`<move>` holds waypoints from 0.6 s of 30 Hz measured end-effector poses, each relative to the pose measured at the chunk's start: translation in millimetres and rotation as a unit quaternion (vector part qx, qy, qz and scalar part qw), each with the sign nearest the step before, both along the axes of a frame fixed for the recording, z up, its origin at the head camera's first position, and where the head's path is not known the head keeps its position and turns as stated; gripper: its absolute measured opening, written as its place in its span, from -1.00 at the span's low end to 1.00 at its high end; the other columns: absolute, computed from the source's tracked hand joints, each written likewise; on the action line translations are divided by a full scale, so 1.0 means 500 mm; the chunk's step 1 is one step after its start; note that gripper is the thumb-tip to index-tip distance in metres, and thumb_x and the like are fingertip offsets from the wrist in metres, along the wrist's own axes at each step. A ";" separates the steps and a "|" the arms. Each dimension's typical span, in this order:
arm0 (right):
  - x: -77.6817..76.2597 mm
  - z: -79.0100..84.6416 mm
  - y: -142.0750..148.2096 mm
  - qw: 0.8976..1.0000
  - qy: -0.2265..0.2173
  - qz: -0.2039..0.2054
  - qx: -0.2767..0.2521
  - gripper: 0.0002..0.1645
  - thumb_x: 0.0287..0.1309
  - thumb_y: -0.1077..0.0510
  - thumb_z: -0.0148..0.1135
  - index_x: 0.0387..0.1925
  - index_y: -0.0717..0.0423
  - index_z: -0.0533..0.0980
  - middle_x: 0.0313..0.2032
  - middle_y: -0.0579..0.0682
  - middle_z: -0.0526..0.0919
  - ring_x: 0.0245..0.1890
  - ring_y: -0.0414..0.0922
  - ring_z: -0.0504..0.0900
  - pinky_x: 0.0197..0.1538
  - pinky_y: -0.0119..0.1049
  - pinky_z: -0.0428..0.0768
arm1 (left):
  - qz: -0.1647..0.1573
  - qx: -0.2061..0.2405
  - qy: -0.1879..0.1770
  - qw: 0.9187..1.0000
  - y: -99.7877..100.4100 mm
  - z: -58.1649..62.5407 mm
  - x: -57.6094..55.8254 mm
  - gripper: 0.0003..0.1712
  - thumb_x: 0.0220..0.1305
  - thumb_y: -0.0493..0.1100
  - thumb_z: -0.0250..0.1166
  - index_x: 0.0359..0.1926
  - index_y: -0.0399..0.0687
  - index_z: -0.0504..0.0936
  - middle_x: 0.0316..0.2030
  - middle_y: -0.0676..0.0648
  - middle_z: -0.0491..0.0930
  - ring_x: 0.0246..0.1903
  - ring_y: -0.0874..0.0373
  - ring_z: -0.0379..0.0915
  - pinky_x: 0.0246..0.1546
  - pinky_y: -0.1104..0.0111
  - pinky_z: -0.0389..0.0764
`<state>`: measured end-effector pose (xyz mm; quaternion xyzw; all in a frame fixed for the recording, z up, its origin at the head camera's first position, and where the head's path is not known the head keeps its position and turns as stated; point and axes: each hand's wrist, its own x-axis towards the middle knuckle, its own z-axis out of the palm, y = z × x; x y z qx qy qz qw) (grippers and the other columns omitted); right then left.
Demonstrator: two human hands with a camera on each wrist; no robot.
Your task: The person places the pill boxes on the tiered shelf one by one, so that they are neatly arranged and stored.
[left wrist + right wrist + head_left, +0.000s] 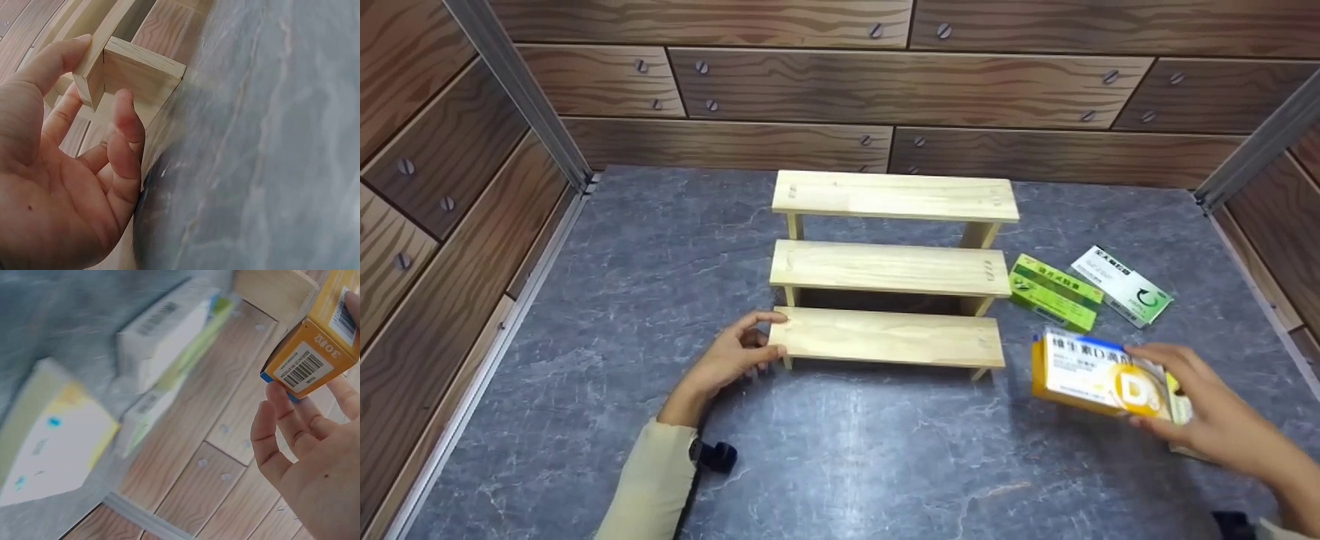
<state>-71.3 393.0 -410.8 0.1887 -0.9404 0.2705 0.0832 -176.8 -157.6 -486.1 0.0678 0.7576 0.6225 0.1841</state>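
Observation:
In the head view my left hand (727, 358) grips the left end of the lowest board of a three-step wooden stand (885, 336). The left wrist view shows the thumb and a finger of that hand (62, 191) at the board's end (93, 76), the other fingers bent loosely below. My right hand (1222, 412) holds an orange and white vitamin D box (1099, 379) between thumb and fingers, off the table and right of the stand. In the right wrist view the box's orange end with a barcode (304, 365) faces the camera.
A green medicine box (1054, 292) and a white and green box (1123, 285) lie right of the stand. A white and yellow box (62, 444) rests nearer, mostly hidden behind my right hand in the head view. Wood-patterned walls (915, 86) enclose the grey marbled table (840, 465).

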 end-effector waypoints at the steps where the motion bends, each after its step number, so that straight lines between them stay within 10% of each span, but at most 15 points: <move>1: -0.006 0.007 -0.008 1.000 -0.002 0.000 0.001 0.02 -0.39 0.34 0.60 0.25 0.12 0.40 0.12 -0.18 0.32 0.08 -0.62 0.12 0.03 -0.75 0.09 | 0.000 -0.001 0.001 1.000 0.000 -0.001 0.000 -0.40 0.17 -0.15 0.40 0.23 -0.06 0.45 -0.48 0.02 0.49 -0.54 0.21 0.37 -0.61 0.44 0.38; 4: -0.027 0.025 -0.033 1.000 -0.001 0.006 0.013 0.00 -0.32 0.32 0.58 0.28 0.12 0.37 0.13 -0.02 0.34 0.08 -0.61 0.14 -0.05 -0.69 0.22 | 0.001 -0.001 0.000 1.000 -0.002 -0.002 0.002 -0.38 0.18 -0.16 0.39 0.26 -0.06 0.44 -0.45 0.00 0.48 -0.53 0.21 0.37 -0.61 0.44 0.38; 18: -0.125 0.080 -0.111 0.998 0.008 0.030 -0.054 -0.12 -0.12 0.40 0.45 0.30 0.17 0.32 0.22 -0.40 0.23 0.11 -0.54 0.21 -0.11 -0.64 0.29 | 0.007 -0.005 0.026 1.000 0.007 -0.005 0.011 -0.38 0.23 -0.16 0.35 0.31 0.00 0.41 -0.43 -0.02 0.44 -0.52 0.19 0.38 -0.64 0.46 0.39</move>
